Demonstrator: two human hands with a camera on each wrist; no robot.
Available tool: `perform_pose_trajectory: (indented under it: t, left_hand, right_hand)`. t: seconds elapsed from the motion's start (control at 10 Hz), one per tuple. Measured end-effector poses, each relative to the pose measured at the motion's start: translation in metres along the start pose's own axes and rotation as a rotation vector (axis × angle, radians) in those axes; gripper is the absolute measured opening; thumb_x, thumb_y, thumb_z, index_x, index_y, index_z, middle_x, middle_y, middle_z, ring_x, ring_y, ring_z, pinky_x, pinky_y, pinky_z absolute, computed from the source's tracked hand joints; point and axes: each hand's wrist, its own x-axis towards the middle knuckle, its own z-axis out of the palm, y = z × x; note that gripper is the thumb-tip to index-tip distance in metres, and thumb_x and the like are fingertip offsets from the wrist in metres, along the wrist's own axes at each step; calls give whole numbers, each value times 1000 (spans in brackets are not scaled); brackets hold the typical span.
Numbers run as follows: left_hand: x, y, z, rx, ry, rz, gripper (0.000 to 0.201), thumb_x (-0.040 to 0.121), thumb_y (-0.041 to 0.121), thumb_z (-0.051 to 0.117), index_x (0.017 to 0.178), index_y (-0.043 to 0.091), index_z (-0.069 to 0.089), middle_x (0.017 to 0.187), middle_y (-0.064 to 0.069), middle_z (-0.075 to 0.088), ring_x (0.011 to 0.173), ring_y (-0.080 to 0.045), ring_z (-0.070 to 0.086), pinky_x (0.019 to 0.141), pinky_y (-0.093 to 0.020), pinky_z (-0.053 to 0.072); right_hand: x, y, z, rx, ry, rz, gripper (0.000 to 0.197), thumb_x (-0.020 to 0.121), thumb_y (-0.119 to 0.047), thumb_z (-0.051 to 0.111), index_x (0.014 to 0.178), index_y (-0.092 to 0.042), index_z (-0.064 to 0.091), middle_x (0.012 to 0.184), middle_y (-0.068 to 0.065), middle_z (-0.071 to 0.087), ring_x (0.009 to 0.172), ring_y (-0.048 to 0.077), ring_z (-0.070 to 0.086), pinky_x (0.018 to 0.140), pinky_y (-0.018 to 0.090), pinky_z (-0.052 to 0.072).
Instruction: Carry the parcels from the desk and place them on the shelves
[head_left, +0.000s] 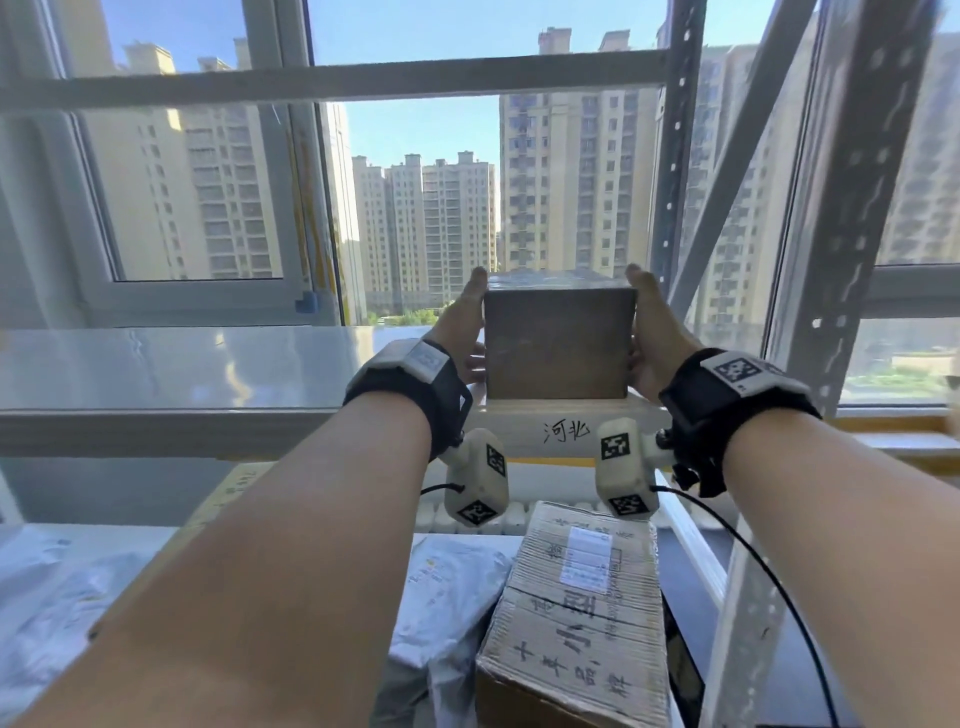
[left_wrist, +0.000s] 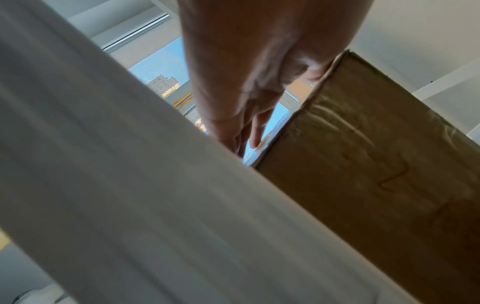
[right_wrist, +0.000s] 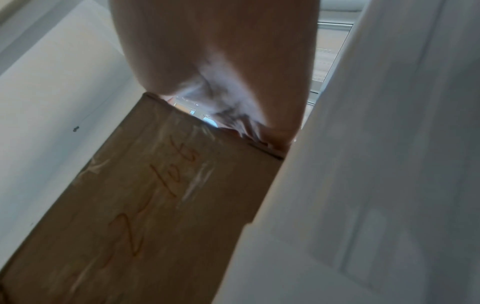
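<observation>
A brown taped cardboard parcel (head_left: 558, 343) stands on the glossy grey shelf board (head_left: 208, 364), at its front edge and near the right uprights. My left hand (head_left: 462, 322) lies flat along the parcel's left side with the thumb up at the top corner. My right hand (head_left: 657, 327) presses flat on the right side in the same way. In the left wrist view the left hand (left_wrist: 246, 82) has straight fingers beside the parcel (left_wrist: 363, 164). In the right wrist view the palm of the right hand (right_wrist: 221, 61) meets the parcel (right_wrist: 145, 205), which bears handwriting.
The shelf's front beam (head_left: 519, 431) carries handwritten characters. Perforated grey uprights (head_left: 675, 156) (head_left: 841, 208) stand close to the right. Below lie another cardboard parcel (head_left: 576, 613) with a label and white plastic mail bags (head_left: 447, 587). A large window (head_left: 208, 208) is behind the shelf.
</observation>
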Motion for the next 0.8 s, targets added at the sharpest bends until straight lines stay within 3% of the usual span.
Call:
perform_pose_trajectory:
  t: [0.1, 0.2, 0.3, 0.4, 0.5, 0.6, 0.7, 0.8]
  left_hand:
    - [3, -1, -1, 41, 6, 40, 79, 85, 76, 33, 133, 16, 50, 58, -4, 55, 29, -10, 54, 44, -17, 47]
    - [8, -4, 0, 1, 4, 59, 81, 83, 76, 38, 141, 20, 46, 61, -3, 66, 27, -9, 54, 40, -13, 45]
    - [14, -4, 1, -52, 7, 56, 79, 85, 73, 39, 145, 23, 40, 127, -14, 64, 41, -13, 57, 49, -20, 48]
    - [21, -7, -2, -94, -23, 40, 81, 86, 73, 37, 149, 23, 32, 146, -14, 48, 38, -14, 63, 53, -23, 50]
    - [26, -9, -7, -77, -32, 39, 85, 84, 74, 37, 150, 20, 30, 150, -14, 42, 75, -22, 73, 70, -30, 57]
    - [29, -9, -14, -37, -16, -16, 85, 82, 75, 38, 145, 16, 38, 142, -14, 49, 121, -31, 55, 104, -45, 45]
    - [15, -6, -16, 50, 19, -9, 66, 90, 63, 37, 133, 13, 46, 125, -11, 53, 115, -28, 53, 103, -44, 43]
    - [8, -2, -19, 170, 98, 116, 24, 97, 37, 42, 95, 16, 54, 108, -7, 49, 97, -24, 50, 88, -39, 46]
  right_hand:
    - [6, 2, 4, -20, 38, -16, 58, 71, -80, 44, 74, -22, 55, 47, -1, 43, 41, 19, 45, 69, 33, 42]
    - [13, 3, 5, -44, 50, 3, 59, 71, -78, 44, 79, -21, 57, 65, 4, 47, 56, 23, 50, 68, 36, 46]
    - [18, 5, 5, -42, 51, 2, 52, 77, -75, 42, 77, -24, 55, 58, 0, 52, 50, 20, 52, 62, 34, 51]
    - [22, 8, 4, -29, 60, 3, 59, 75, -75, 43, 86, -21, 61, 65, 3, 56, 60, 23, 58, 78, 41, 54]
    - [18, 8, 3, -59, 79, 4, 72, 81, -73, 39, 117, -16, 62, 76, 3, 59, 64, 20, 58, 71, 36, 55]
    - [14, 9, 2, -74, 71, -14, 59, 95, -59, 33, 127, -14, 55, 84, 1, 58, 69, 18, 56, 62, 31, 50]
    - [2, 5, -1, -126, 89, 1, 61, 98, -57, 30, 124, -8, 55, 103, 9, 62, 88, 25, 59, 87, 37, 50]
    - [-18, -4, -4, -200, 130, 0, 64, 100, -53, 30, 134, -4, 51, 121, 18, 60, 107, 30, 59, 96, 39, 45]
